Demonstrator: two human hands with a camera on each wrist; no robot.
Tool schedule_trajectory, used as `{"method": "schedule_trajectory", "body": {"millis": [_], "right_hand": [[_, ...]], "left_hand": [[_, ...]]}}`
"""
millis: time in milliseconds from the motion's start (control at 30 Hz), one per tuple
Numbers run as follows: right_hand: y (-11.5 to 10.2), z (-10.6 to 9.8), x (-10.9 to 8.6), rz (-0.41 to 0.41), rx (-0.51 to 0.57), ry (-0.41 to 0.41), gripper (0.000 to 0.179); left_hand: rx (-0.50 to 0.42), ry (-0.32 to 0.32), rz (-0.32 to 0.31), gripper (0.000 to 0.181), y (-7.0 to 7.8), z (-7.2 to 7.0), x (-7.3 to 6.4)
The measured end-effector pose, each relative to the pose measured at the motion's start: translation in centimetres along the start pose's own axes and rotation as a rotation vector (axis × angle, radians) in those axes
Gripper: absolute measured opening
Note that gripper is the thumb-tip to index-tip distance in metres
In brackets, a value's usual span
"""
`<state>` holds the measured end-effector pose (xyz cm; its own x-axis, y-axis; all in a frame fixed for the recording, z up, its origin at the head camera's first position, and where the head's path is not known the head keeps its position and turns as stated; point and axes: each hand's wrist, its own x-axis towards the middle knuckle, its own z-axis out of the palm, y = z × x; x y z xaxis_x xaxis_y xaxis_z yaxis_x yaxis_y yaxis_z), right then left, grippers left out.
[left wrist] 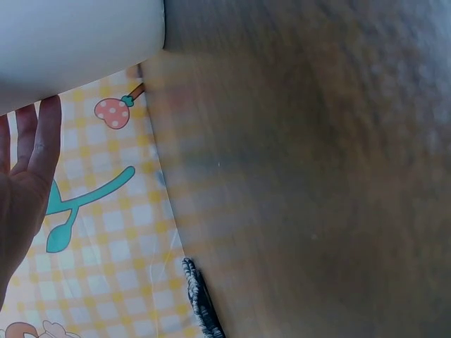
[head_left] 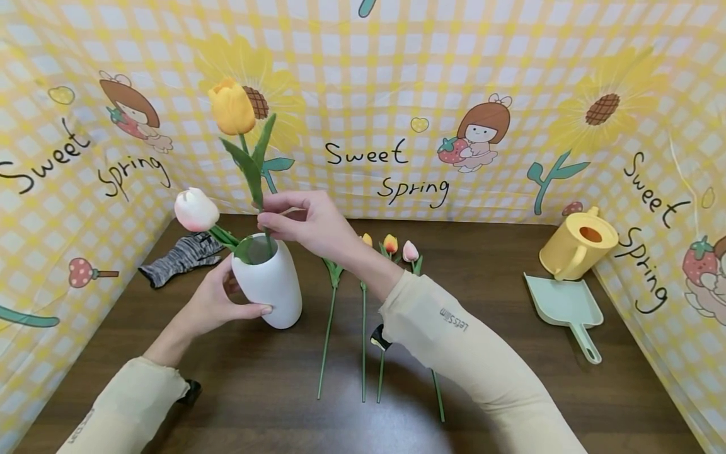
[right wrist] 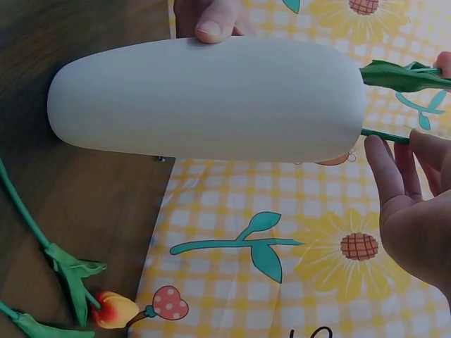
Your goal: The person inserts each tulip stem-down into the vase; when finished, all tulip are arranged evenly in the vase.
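Note:
A white vase [head_left: 272,287] stands at the left of the table, its mouth facing up. My left hand [head_left: 212,299] grips its side, thumb across the near face and fingers behind; in the left wrist view those fingers [left wrist: 46,137] touch the vase [left wrist: 77,42]. A white-pink tulip [head_left: 195,209] leans out of the mouth to the left. Above the opening, my right hand [head_left: 314,221] pinches the stem of a yellow tulip [head_left: 231,107] between thumb and fingers. The lower stem [right wrist: 384,135] passes into the vase mouth; its end is hidden inside.
Several tulips lie on the table right of the vase, including an orange one [head_left: 390,244] and a pink one [head_left: 410,251], partly behind my right arm. A grey glove [head_left: 184,258] lies behind the vase. Far right are a yellow watering can [head_left: 573,246] and a pale green dustpan [head_left: 567,306].

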<state>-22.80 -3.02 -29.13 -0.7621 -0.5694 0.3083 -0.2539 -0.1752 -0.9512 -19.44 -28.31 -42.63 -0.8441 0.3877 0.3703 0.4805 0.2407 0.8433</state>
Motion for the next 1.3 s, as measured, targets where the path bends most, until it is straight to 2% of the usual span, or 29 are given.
{"method": "schedule_trajectory", "body": {"millis": [200,433,567,733,1067,1300], "right_hand": [[-0.2,0.2,0.5,0.004,-0.124,-0.033,0.031],[-0.5,0.5,1.1,-0.025,-0.346,-0.089,0.032],[-0.6,0.6,1.4,-0.001,-0.397,-0.111,0.031],[-0.8,0.8,1.7,-0.038,-0.471,-0.123,0.030],[-1.3,1.4,2.2,0.027,-0.467,-0.185,0.026],[-1.4,1.6,2.3,0.055,-0.444,-0.199,0.025]], "left_hand": [[0.006,-0.005,0.008,0.095,0.1,0.0,0.0],[0.019,-0.006,0.002,0.096,0.0,-0.1,0.0],[0.026,-0.008,-0.008,0.094,0.1,-0.1,0.0],[0.033,-0.007,-0.018,0.093,0.2,-0.1,-0.1],[0.045,-0.008,-0.027,0.094,0.3,-0.1,0.0],[0.046,-0.010,-0.034,0.095,0.3,-0.2,-0.1]]}}
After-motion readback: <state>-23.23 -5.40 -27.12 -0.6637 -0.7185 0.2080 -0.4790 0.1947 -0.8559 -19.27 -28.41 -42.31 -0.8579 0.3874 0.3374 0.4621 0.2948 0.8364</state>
